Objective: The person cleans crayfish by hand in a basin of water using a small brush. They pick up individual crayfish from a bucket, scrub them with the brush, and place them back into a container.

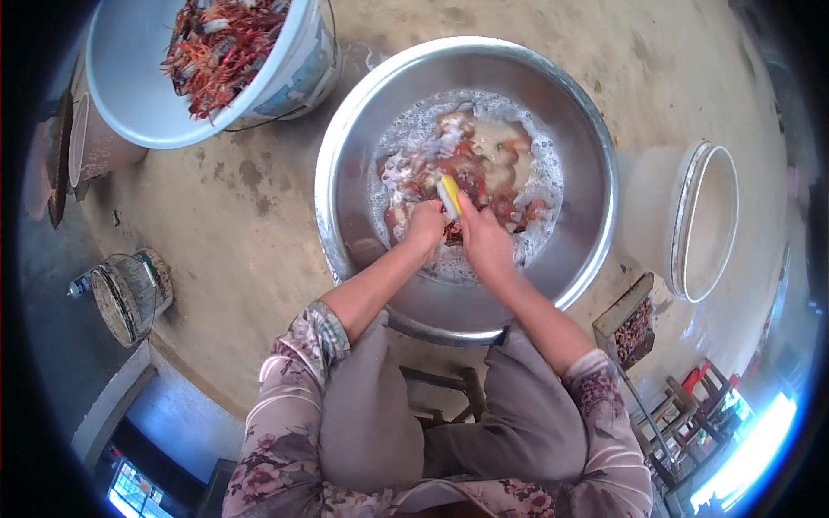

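A wide metal basin (345, 250) stands in front of my knees, with foamy, cloudy water and reddish crayfish (466, 164) in it. My right hand (485, 242) grips a small yellow scrubbing brush (450, 195) with white bristles, low over the water. Close beside it, my left hand (426, 226) is closed, its fingers curled near the bristles. A dark reddish crayfish (452, 233) shows between the two hands, apparently in the left one; most of it is hidden by the fingers.
A light blue bucket (129, 104) with a heap of red crayfish stands at the far left. To the right is a whitish bucket (661, 207), with a dustpan (630, 326) of debris nearer me. A stained small bucket (129, 298) sits left; wooden chairs (691, 406) stand lower right.
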Available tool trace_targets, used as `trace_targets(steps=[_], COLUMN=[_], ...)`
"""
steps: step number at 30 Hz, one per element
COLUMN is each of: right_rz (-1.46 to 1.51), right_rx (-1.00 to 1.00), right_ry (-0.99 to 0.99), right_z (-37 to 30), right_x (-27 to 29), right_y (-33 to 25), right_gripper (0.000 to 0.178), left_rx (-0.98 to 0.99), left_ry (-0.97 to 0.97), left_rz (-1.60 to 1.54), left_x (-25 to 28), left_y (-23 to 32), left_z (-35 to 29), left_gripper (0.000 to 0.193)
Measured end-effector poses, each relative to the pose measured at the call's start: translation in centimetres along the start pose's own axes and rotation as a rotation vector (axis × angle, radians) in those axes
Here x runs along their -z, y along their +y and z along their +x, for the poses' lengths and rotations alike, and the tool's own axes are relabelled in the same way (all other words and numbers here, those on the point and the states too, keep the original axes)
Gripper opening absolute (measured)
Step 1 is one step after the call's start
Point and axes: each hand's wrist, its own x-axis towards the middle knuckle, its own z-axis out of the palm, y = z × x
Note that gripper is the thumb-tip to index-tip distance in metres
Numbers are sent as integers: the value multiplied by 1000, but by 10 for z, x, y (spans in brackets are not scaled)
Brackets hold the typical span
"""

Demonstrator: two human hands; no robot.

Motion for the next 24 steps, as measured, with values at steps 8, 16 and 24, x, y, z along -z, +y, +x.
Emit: trace_targets(steps=[8,16,24], right_rz=[6,299,73], right_rx=[1,-63,-28], right_ry=[-23,187,14], right_z=[-2,25,4], right_x=[-5,-11,-1], right_y=[-1,54,3], right_gripper=[36,37,42], left_rx=[31,111,13], left_ry=[29,6,-116], left_rz=[-131,-310,-105], left_x=[5,16,6], left_y=[-5,30,-6], left_z=[-1,12,14], left_gripper=[14,15,19])
